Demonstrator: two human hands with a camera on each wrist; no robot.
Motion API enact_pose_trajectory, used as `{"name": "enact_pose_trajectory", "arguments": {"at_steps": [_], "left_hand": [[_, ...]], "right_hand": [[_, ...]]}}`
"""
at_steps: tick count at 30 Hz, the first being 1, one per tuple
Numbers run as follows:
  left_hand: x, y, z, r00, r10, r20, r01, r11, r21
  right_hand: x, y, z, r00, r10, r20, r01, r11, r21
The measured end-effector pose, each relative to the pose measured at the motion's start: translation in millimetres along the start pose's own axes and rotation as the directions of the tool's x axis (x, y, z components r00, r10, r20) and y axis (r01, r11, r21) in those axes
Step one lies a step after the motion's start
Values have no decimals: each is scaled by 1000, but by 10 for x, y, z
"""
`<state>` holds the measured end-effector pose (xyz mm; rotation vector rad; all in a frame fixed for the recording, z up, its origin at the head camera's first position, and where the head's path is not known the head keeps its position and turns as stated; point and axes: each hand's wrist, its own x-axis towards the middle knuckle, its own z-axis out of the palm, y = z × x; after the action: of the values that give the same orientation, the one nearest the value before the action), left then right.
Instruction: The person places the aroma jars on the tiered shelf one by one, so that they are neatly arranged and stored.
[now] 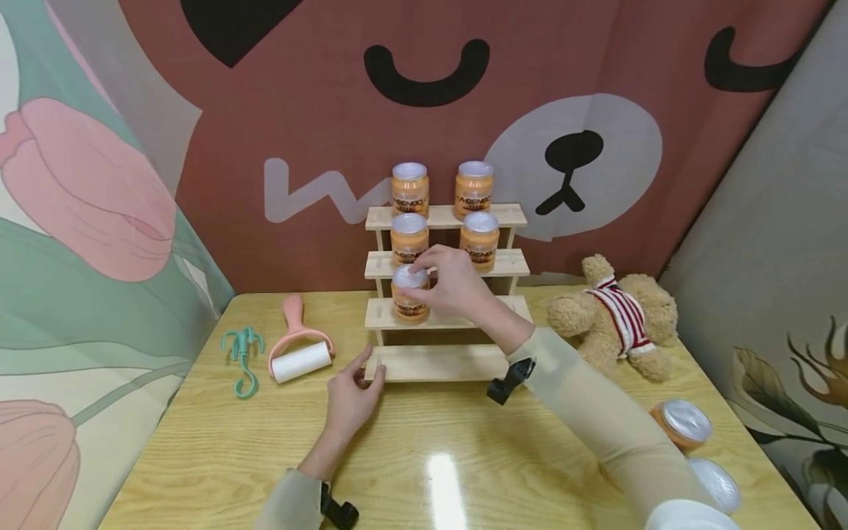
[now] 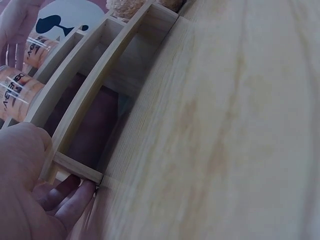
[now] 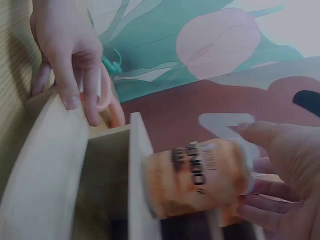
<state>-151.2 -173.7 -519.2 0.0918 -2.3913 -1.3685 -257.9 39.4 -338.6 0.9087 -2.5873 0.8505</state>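
Observation:
On the second step from the bottom of a wooden tiered stand [image 1: 450,363] stands an orange jar [image 1: 411,308] with a clear lid. My right hand [image 1: 453,283] has thumb and fingers about its top; in the right wrist view the fingers [image 3: 272,200] lie at the lid end. My left hand [image 1: 351,394] grips the left end of the bottom step. In the left wrist view its thumb side lies over the step and other fingers [image 2: 75,202] curl at its end. Two jars stand on the top step, including one jar [image 1: 474,190], and two on the step below.
Left of the stand lie a pink lint roller [image 1: 301,361] and a green hook [image 1: 244,361]. A teddy bear [image 1: 616,316] in a striped shirt lies to the right. Two more jars, one a lidded jar [image 1: 684,425], are by the right sleeve. A printed cloth [image 1: 318,110] hangs behind.

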Motion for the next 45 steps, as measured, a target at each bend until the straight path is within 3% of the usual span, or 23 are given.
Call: {"name": "enact_pose_trajectory", "arguments": {"at_steps": [5,12,20,24,30,37,45], "left_hand": [[-5,1,-8,1000,-3,4,3,1000,-2],[-8,19,-12,1000,-6,5,6,1000,-2],[-8,16,-17,1000,-23,-1,23,1000,3],[-2,18,-35,1000,-17,-2,17,1000,-2],[-2,21,-23,1000,-8,23,9,1000,-7],[2,10,-4,1000,-21,9,21,1000,-5],[2,-12,8,1000,-9,5,9,1000,23]], "right_hand": [[-33,-3,-273,999,-30,30,31,999,-26],[-136,3,-834,998,-51,20,52,997,-61],[-431,171,-1384,999,-15,-36,10,992,-123],[-632,288,-1589,998,50,-44,-56,988,-141],[-968,489,-1820,988,133,-75,-146,966,-212],[-1317,747,-1952,964,256,-74,-265,949,-173],[-1695,982,-2042,934,351,-66,-357,911,-206]]}}
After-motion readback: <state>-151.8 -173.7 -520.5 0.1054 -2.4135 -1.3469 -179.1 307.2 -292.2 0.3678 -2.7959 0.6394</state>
